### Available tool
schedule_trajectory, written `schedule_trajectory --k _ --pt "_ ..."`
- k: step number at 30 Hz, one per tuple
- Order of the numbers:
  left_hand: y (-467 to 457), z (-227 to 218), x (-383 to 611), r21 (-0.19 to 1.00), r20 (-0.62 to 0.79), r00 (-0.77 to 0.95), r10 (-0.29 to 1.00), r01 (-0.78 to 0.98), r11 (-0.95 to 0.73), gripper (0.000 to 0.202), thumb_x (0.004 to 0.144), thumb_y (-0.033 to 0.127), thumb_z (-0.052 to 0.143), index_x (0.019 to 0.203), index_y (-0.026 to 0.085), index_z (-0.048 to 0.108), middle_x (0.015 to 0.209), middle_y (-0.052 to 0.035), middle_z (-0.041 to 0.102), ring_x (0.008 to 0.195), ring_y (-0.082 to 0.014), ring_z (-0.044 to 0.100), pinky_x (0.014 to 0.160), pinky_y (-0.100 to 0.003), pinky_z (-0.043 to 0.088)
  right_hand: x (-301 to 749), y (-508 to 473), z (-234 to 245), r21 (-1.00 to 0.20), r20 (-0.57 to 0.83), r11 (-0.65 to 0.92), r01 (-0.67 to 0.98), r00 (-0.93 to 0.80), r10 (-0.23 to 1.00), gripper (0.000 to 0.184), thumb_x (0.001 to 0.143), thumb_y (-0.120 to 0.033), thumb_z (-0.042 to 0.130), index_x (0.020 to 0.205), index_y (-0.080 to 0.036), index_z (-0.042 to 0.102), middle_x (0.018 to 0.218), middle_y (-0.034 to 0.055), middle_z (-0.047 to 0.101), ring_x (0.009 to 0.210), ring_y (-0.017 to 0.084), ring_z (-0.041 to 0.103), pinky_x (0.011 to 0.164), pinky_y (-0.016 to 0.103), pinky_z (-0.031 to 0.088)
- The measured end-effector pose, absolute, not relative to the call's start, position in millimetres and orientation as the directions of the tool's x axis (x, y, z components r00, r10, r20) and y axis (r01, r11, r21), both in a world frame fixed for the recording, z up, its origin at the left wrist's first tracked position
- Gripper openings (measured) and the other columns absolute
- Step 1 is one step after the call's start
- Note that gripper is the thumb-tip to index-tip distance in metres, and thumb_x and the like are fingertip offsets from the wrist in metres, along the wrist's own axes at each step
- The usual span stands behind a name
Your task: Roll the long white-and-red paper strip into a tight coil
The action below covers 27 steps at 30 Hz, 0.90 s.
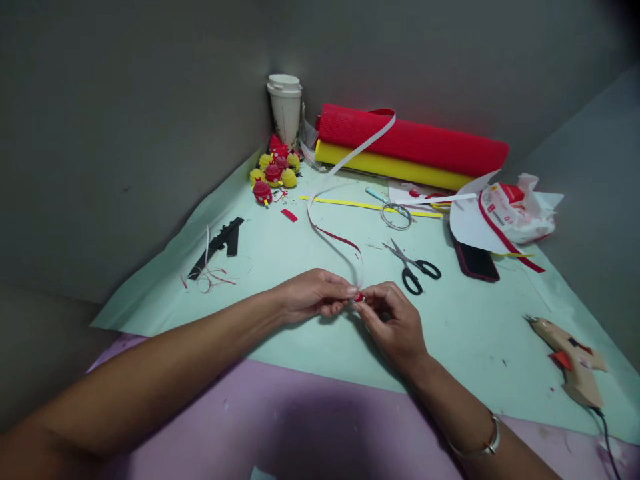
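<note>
Between my fingertips is a small red paper coil (359, 297), partly covered by the fingers. From it a long paper strip (345, 241), red on one face and white on the other, curves up and back toward the rolls. My left hand (323, 293) pinches the coil from the left, thumb on top. My right hand (393, 320) holds it from the right between thumb and fingertips. Just beyond my right hand lie black-handled scissors (411, 265), their blades apart and pointing away to the left.
Red and yellow corrugated rolls (415, 140) lie at the back, near a lidded cup (286, 110) and several small red and yellow paper figures (273, 175). Black strips (220, 247) lie left; tape (397, 217), a phone (475, 259), a tissue pack (515, 212) and a corded glue gun (570, 360) lie right.
</note>
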<state>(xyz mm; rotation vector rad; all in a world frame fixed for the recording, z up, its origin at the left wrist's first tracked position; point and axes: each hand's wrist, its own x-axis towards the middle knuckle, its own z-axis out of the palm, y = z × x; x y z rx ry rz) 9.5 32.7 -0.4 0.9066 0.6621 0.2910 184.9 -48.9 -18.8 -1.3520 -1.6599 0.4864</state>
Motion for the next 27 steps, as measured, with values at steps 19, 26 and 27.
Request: schedule_trajectory --k 19,26,27 --pt "34.3 0.4 7.6 0.81 -0.422 0.781 0.461 0.095 0.579 0.028 0.071 0.037 0.077 0.077 0.011 0.067 0.055 0.0022 0.053 0.047 -0.005 0.042 0.046 -0.019 0.029 186.8 -48.8 -19.1 -0.84 0.301 0.292 0.457 -0.055 0.952 0.007 0.086 -0.026 0.063 0.092 -0.023 0.062 0.08 0.0002 0.057 0.065 0.012 0.055 0.058 0.025 0.048" --pt "28.6 3.3 11.7 0.821 -0.424 0.719 0.552 0.048 0.569 0.03 0.07 0.038 0.076 0.076 0.011 0.067 0.054 0.0031 0.05 0.045 -0.0049 0.038 0.044 -0.02 0.024 183.9 -49.1 -17.8 -0.745 0.427 0.344 0.571 0.013 0.904 0.007 0.084 -0.025 0.063 0.09 -0.022 0.06 0.083 0.0015 0.057 0.061 0.011 0.053 0.053 0.025 0.047" --pt "27.7 3.5 12.2 0.825 -0.421 0.712 0.562 0.043 0.564 0.03 0.069 0.038 0.077 0.076 0.011 0.066 0.053 0.0033 0.049 0.045 -0.0049 0.038 0.043 -0.02 0.023 183.6 -49.2 -17.6 -0.741 0.431 0.345 0.575 0.013 0.902 0.007 0.084 -0.025 0.063 0.089 -0.022 0.06 0.083 0.0018 0.058 0.061 0.011 0.053 0.053 0.025 0.047"
